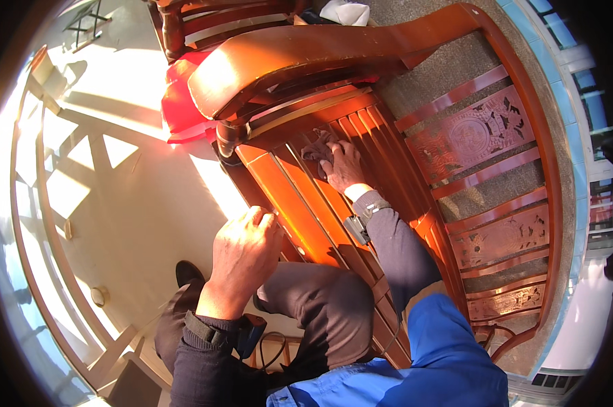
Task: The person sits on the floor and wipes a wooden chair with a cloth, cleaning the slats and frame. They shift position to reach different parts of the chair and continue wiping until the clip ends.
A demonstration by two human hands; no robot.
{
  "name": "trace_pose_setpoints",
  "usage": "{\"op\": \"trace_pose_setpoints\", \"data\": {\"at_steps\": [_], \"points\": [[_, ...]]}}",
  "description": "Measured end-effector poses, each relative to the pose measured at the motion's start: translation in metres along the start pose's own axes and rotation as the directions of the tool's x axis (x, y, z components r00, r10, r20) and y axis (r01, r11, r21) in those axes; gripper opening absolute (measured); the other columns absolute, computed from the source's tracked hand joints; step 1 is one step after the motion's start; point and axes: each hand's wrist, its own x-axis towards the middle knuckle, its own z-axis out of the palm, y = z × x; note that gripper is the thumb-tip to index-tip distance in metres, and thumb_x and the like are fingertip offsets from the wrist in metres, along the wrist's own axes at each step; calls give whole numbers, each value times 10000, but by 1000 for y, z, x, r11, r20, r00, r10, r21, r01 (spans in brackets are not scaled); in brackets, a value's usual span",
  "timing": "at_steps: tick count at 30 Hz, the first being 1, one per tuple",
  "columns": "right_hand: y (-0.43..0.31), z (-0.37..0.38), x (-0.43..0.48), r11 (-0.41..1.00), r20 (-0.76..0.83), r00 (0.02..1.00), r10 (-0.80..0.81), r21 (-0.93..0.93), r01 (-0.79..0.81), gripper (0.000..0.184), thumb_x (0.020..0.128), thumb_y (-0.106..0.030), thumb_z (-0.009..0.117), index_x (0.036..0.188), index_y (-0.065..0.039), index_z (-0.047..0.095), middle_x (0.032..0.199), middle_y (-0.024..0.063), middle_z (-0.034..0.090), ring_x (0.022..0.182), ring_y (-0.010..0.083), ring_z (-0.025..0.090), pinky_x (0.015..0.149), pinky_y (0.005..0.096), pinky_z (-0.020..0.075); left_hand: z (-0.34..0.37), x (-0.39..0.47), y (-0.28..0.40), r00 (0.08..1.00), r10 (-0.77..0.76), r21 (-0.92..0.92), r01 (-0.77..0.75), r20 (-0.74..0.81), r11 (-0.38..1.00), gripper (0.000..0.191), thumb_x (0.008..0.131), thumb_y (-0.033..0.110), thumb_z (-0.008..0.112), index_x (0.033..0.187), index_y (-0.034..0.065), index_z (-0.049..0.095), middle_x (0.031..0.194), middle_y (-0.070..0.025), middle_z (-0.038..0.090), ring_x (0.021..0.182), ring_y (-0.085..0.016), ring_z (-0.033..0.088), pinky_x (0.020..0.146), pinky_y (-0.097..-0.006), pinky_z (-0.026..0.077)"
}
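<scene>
Below me lies the slatted seat [306,203] of a varnished reddish-brown wooden bench. My right hand [344,165] presses a crumpled dark cloth [317,146] onto the slats, near the bench's armrest end. Its fingers are bent over the cloth's edge. My left hand [248,252] is curled into a fist above the front edge of the seat, by my knee, and no object shows in it. The curved armrest [306,48] rises beyond the right hand. Carved panels [472,133] fill the backrest on the right.
Another wooden seat [225,20] stands beyond the armrest, with a red cloth or bag [184,102] beside it. A white cloth or paper [344,12] lies at the top. The sunlit floor [143,213] stretches left to a railing [47,203]. Devices with cables are strapped to both wrists.
</scene>
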Motion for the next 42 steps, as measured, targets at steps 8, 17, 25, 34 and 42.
{"op": "trace_pose_setpoints", "data": {"at_steps": [8, 17, 25, 34, 42], "points": [[55, -29, -120, 999, 35, 999, -31, -5, 32, 619, 961, -252, 714, 1506, -67, 486, 1532, 273, 424, 1370, 524, 443, 1160, 613, 384, -1, -3, -3, 1000, 2, 23, -2, 4, 1000, 182, 889, 125, 764, 1042, 28, 750, 1015, -113, 717, 934, -297, 724, 796, -396, 600], [102, -56, -253, 997, 42, 998, 53, 53, -55, 662, 947, -203, 746, 1531, -104, 452, 1514, 270, 401, 1407, 510, 427, 1166, 632, 383, -9, -8, -1, 995, -36, 37, 33, 91, 999, 197, 898, 163, 755, 1034, 22, 733, 1006, -119, 702, 960, -303, 712, 819, -412, 578], [80, -34, -158, 999, 19, 1000, 25, -24, -25, 615, 972, -251, 723, 1507, -80, 475, 1527, 263, 406, 1374, 485, 443, 1166, 602, 390, -3, -6, 4, 995, 24, 31, -27, 99, 999, 180, 881, 148, 764, 1003, 23, 720, 1019, -118, 709, 952, -296, 713, 810, -405, 569], [29, 5, 25, 998, -101, 995, 5, -64, -12, 546, 968, -300, 716, 1444, -84, 560, 1433, 266, 514, 1312, 504, 498, 1122, 598, 420, 2, -1, 1, 998, 25, 27, -26, 55, 999, 171, 851, 93, 774, 998, 29, 712, 1008, -106, 701, 908, -279, 703, 789, -391, 560], [22, 5, 27, 999, -145, 988, 52, 21, -50, 510, 983, -260, 727, 1434, -77, 573, 1425, 233, 513, 1292, 503, 500, 1128, 594, 418, -1, 29, -3, 993, -16, -23, 13, -121, 1000, 320, 846, 35, 784, 1158, -8, 724, 1189, -143, 727, 1042, -328, 726, 913, -392, 595]]}}
